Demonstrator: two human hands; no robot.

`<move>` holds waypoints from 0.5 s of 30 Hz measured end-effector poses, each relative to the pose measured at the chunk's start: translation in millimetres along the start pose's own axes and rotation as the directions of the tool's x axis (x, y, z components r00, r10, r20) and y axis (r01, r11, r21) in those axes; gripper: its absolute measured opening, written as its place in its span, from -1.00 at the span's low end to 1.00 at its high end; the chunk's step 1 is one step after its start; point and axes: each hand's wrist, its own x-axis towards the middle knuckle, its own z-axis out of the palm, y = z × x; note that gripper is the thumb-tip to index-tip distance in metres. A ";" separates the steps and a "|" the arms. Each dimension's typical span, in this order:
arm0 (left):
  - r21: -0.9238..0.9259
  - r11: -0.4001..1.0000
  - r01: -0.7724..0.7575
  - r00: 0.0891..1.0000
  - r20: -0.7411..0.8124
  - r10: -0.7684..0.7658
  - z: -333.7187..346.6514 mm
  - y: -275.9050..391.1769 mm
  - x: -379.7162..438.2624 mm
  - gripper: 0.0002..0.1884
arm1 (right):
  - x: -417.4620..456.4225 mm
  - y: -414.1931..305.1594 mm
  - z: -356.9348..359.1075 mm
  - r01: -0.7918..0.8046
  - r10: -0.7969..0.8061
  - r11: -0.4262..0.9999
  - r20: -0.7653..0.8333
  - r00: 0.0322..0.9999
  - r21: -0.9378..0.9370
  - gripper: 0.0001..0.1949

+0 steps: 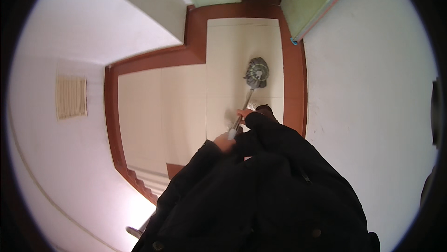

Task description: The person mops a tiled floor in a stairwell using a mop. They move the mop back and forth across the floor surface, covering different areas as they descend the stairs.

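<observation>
A mop with a round grey strand head (257, 72) rests on the cream tile floor (181, 101) ahead of me. Its metal handle (248, 99) slants back towards my body. My right hand (244, 114) grips the handle partway down. Closer to me, my left hand (223, 142) is closed around the upper end, by a white section (232, 134) of the handle. The left hand looks blurred. Part of a dark shoe (264, 108) shows beside my right sleeve. My black jacket (258, 196) hides the floor beneath me.
White walls rise on the left (45, 140) and right (363, 77), edged by red-brown border tiles (294, 87). A green door (317, 0) stands at the upper right. Stairs (148, 178) and a handrail end (134, 231) lie at the lower left. A slatted cream panel (71, 96) is on the left wall.
</observation>
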 end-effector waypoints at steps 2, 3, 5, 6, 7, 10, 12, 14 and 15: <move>-0.192 0.981 -0.006 0.993 0.112 0.028 5.5 29.1 29.0 -0.78 | -9.2 34.5 -21.8 -0.023 0.024 1.000 -0.130 0.991 0.014 -0.75; -0.154 0.988 0.001 0.994 0.112 0.017 7.4 43.7 46.7 -0.80 | -11.6 53.0 -30.8 -0.090 0.085 0.996 -0.178 0.980 -0.017 -0.72; -0.130 0.991 0.027 0.992 0.129 -0.010 21.3 72.8 82.8 -0.84 | -19.6 89.8 -46.5 -0.262 0.267 0.964 -0.227 0.937 0.052 -0.67; -0.130 0.990 0.055 0.989 0.141 -0.037 30.3 85.4 100.9 -0.82 | -20.1 108.4 -56.8 -0.326 0.344 0.939 -0.227 0.911 0.113 -0.66; -0.144 0.986 0.082 0.986 0.153 -0.060 39.8 95.2 117.3 -0.80 | -21.6 124.1 -62.3 -0.450 0.474 0.879 -0.180 0.862 0.160 -0.66; -0.332 0.927 0.172 0.972 0.212 -0.105 65.5 114.3 156.4 -0.78 | -31.5 166.8 -78.5 -0.509 0.487 0.858 -0.434 0.758 0.072 -0.72; -0.463 0.860 0.213 0.966 0.229 -0.115 79.3 116.2 169.9 -0.76 | -30.3 190.4 -85.0 -0.488 0.637 0.762 -0.355 0.684 0.426 -0.80; -0.505 0.831 0.235 0.964 0.232 -0.131 82.3 113.1 172.1 -0.77 | -30.5 202.4 -82.8 -0.400 0.418 0.904 -0.512 0.750 0.152 -0.84; -0.543 0.802 0.249 0.962 0.234 -0.140 79.5 109.3 168.3 -0.78 | -29.2 203.5 -79.1 -0.433 0.379 0.901 -0.511 0.772 0.013 -0.86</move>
